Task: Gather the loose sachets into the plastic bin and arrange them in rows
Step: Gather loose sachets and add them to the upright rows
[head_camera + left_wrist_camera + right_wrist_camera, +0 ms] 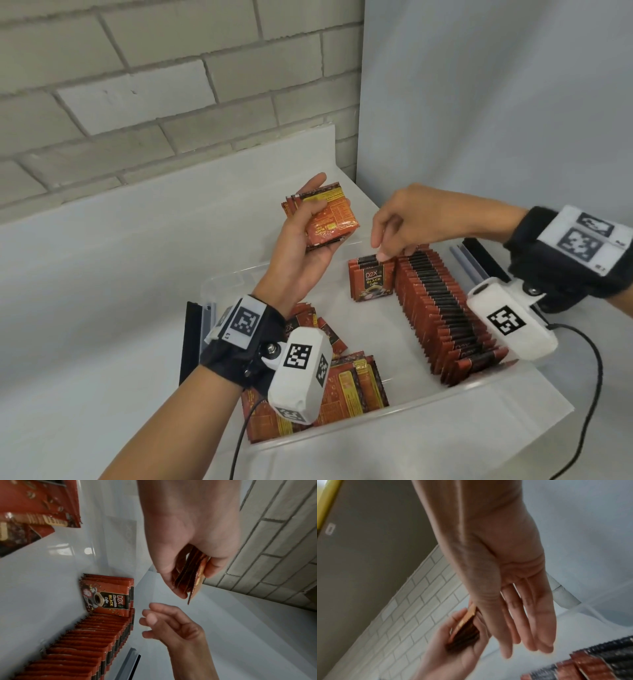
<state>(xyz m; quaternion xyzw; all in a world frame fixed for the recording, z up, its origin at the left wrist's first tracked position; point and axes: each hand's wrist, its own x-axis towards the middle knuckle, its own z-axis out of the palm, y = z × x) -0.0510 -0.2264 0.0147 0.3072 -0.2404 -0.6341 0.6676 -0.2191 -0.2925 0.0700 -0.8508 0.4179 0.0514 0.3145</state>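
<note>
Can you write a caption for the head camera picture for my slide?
Left hand holds a stack of sachets while right hand tidies the row in the bin.

1. Head view: even, diffuse light is recorded; only soft shadows are cast on the white tabletop (102, 308).
2. Straight mortar lines of the grey brick wall (137, 85) are bowed by wide-angle distortion.
3. Left wrist view: a pale glare patch is seen on the clear plastic bin (89, 550).
4. Right wrist view: dimmer; motion blur is noted on the right hand (513, 588) and the red-and-black foil sachets (590, 662).
</note>
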